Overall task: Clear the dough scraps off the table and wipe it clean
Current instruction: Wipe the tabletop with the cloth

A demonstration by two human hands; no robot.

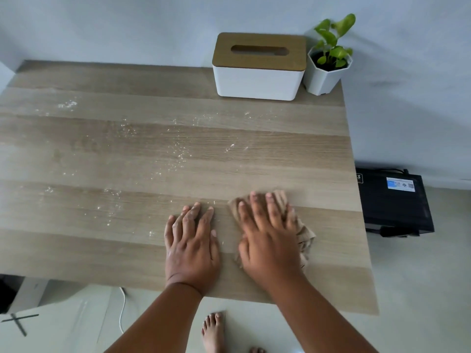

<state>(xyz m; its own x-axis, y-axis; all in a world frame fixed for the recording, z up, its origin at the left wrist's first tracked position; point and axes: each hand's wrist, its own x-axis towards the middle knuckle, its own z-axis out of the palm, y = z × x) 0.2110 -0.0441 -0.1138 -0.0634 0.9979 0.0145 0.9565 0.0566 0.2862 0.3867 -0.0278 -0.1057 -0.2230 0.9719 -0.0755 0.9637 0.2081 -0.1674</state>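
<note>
- Dough scraps (178,151), small white crumbs and floury specks, lie scattered over the middle and left of the wooden table (76,250), from the far left area down toward the near edge.
- A crumpled brown cloth (304,235) lies on the table near its front right part, touching the surface.
- The right hand (267,240) presses flat on the cloth, fingers straight and spread; it is slightly blurred.
- The left hand (191,248) rests flat on the bare table just beside the cloth, fingers extended, grasping nothing; a few crumbs lie near its fingertips.
- A white tissue box (258,80) with a wooden lid stands at the far right of the table.
- A small potted plant (328,70) in a white pot stands just beside the box at the far right corner.
- A black device (395,205) sits on the floor to the right of the table.
- A bare foot (212,332) shows on the floor below the table's near edge.
</note>
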